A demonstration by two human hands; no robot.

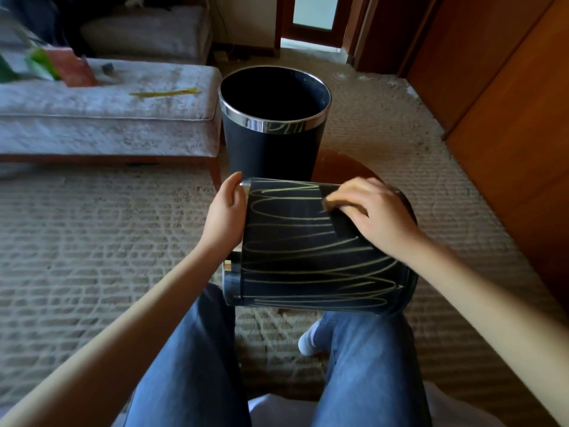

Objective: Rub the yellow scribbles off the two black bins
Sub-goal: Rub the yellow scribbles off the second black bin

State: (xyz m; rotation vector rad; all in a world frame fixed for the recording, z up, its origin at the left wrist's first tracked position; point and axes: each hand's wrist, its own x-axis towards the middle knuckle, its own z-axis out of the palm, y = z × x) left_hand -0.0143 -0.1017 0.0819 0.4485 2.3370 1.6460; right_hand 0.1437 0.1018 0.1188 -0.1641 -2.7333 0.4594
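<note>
Black bin [308, 257] sideways across lap, one small patch rubbed clean. Left hand [226, 208] clamped on rim; right hand [378, 211] curled round brownish pad [331, 204]. Second bin [271, 149] on carpet [92, 241], near side plain.

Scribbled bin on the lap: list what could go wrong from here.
The scribbled bin lies sideways across the knees, steadied by the left hand at its rim; hard rubbing with the brown pad under the right hand might roll it off.
Its underside is hidden, so scribbles there could be missed.
</note>
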